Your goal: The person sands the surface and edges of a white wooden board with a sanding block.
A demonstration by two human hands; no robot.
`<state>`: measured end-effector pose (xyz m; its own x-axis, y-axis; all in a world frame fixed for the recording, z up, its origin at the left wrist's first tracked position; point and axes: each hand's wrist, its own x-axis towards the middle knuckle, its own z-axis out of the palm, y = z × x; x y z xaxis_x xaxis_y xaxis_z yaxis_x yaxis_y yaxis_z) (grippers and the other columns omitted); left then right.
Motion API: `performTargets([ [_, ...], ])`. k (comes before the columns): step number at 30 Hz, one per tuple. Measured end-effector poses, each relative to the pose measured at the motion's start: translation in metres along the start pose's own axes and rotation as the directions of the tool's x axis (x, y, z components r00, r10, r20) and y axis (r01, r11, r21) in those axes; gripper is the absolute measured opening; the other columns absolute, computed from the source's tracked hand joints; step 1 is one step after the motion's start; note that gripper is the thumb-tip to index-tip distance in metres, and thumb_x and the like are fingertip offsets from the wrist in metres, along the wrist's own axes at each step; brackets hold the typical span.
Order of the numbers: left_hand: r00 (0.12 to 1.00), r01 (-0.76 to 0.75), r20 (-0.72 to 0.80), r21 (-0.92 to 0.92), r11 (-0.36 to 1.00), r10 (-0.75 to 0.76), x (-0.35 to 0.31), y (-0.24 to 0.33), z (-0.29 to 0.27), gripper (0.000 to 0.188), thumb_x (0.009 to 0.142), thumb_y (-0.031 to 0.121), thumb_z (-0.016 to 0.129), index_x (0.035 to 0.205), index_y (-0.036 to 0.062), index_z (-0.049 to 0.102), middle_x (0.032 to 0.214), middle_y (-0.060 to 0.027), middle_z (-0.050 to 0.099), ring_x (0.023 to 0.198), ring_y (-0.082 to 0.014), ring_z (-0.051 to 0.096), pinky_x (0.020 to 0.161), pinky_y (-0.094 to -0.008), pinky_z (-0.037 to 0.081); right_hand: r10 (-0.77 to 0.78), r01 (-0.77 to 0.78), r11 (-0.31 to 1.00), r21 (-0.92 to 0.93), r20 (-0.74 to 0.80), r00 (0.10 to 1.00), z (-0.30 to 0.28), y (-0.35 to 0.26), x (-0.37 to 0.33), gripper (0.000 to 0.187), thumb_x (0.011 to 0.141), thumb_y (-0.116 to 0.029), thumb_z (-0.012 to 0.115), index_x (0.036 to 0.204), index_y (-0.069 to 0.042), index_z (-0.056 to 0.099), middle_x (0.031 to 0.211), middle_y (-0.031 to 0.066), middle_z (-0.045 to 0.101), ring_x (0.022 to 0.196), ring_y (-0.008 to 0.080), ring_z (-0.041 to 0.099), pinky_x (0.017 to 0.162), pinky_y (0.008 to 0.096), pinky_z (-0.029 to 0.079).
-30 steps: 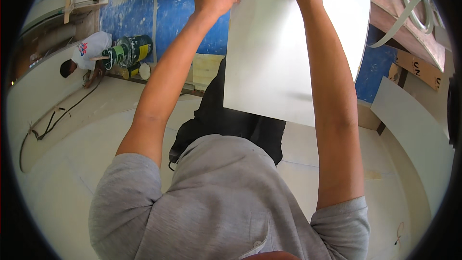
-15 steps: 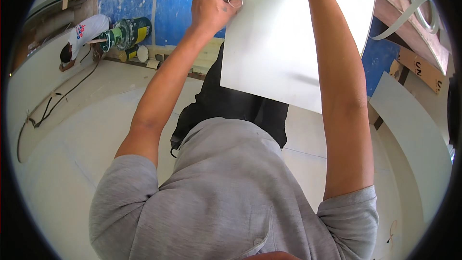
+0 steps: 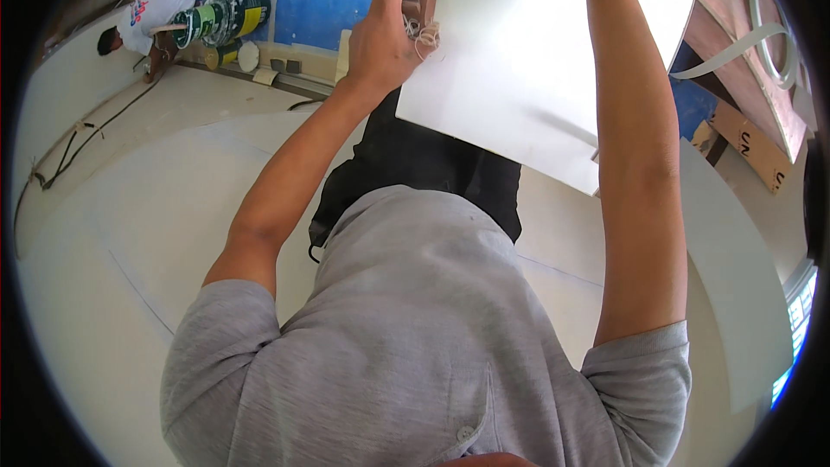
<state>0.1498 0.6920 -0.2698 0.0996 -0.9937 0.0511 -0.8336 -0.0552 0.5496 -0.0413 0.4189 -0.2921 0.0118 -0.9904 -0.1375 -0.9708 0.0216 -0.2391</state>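
Observation:
My left hand [image 3: 380, 43] is closed around a small brown hand plane [image 3: 424, 2], which sits against the left edge of a large white panel [image 3: 510, 60]. Thin, pale curled shavings [image 3: 426, 34] hang from the tool beside my fingers. The panel stands tilted in front of my legs, its lower corner near my black trousers [image 3: 415, 151]. My right forearm [image 3: 635, 121] reaches over the panel's right side. Beyond the wrist, the right hand is cut off by the upper edge of the picture, so its fingers are hidden.
At the far left a person in a white shirt [image 3: 156, 13] bends near green buckets [image 3: 226, 17]. A black cable [image 3: 95, 134] runs over the pale floor. To the right are a wooden bench [image 3: 743, 69], a coiled white strip [image 3: 756, 33], cardboard [image 3: 748, 147] and another pale panel [image 3: 735, 268].
My left hand and the hand plane have come down the panel's left edge, nearer to me. The white panel and my right arm appear slightly farther right, and the view has shifted a little.

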Motion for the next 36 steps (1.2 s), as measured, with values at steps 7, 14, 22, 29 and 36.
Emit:
performTargets([
  [7, 0.974, 0.192, 0.117, 0.019, 0.981, -0.193, -0.051, 0.008, -0.007, 0.071, 0.083, 0.035, 0.084, 0.133, 0.0041, 0.045, 0.112, -0.0169, 0.065, 0.094, -0.0346, 0.068, 0.078, -0.0433, 0.055, 0.009, -0.009, 1.0, -0.007, 0.014, 1.0, 0.003, 0.0, -0.002, 0.076, 0.1, -0.072, 0.035, 0.164, -0.032, 0.023, 0.174, 0.0085, 0.006, 0.159, 0.0372, 0.0, 0.12, 0.0745, -0.001],
  [14, 0.955, 0.255, 0.148, 0.034, 0.966, -0.257, -0.082, 0.016, -0.012, 0.07, 0.081, 0.027, 0.085, 0.135, 0.0038, 0.047, 0.113, -0.0167, 0.066, 0.093, -0.0344, 0.07, 0.077, -0.0433, 0.056, -0.017, 0.017, 1.0, -0.016, 0.012, 1.0, 0.003, 0.002, 0.004, 0.077, 0.1, -0.072, 0.033, 0.165, -0.032, 0.021, 0.174, 0.0073, 0.005, 0.159, 0.0363, -0.001, 0.12, 0.0745, -0.001],
  [22, 0.939, 0.302, 0.212, -0.131, 0.944, -0.271, -0.18, -0.02, -0.067, 0.059, 0.087, 0.026, 0.078, 0.134, 0.005, 0.048, 0.106, -0.0138, 0.065, 0.086, -0.0277, 0.066, 0.079, -0.0375, 0.056, -0.033, 0.034, 0.998, -0.061, 0.007, 0.999, -0.006, -0.001, 0.001, 0.078, 0.101, -0.072, 0.03, 0.165, -0.029, 0.021, 0.174, 0.0101, 0.006, 0.159, 0.0391, 0.001, 0.119, 0.0753, 0.0],
  [29, 0.249, 0.968, 0.655, -0.17, 0.182, -0.714, -0.187, -0.147, -0.09, 0.048, 0.089, 0.028, 0.07, 0.13, 0.0121, 0.052, 0.086, -0.0031, 0.064, 0.062, -0.0131, 0.059, 0.046, -0.0316, 0.045, -0.434, 0.419, 0.901, -0.114, -0.233, 0.87, 0.086, -0.005, -0.075, 0.068, 0.105, -0.057, 0.04, 0.162, -0.022, 0.029, 0.17, 0.01, 0.024, 0.156, 0.0399, 0.019, 0.118, 0.0743, 0.016],
  [36, 0.348, 0.937, 0.666, -0.225, 0.267, -0.66, -0.24, -0.195, -0.058, 0.05, 0.088, 0.025, 0.069, 0.133, 0.0126, 0.052, 0.078, -0.0002, 0.062, 0.055, -0.0092, 0.053, 0.042, -0.0284, 0.039, -0.658, 0.64, 0.752, 0.157, 0.113, 0.745, 0.053, -0.05, -0.276, 0.074, 0.101, -0.046, 0.054, 0.155, 0.002, 0.038, 0.17, 0.0184, 0.017, 0.157, 0.0363, 0.019, 0.124, 0.0591, 0.017],
])
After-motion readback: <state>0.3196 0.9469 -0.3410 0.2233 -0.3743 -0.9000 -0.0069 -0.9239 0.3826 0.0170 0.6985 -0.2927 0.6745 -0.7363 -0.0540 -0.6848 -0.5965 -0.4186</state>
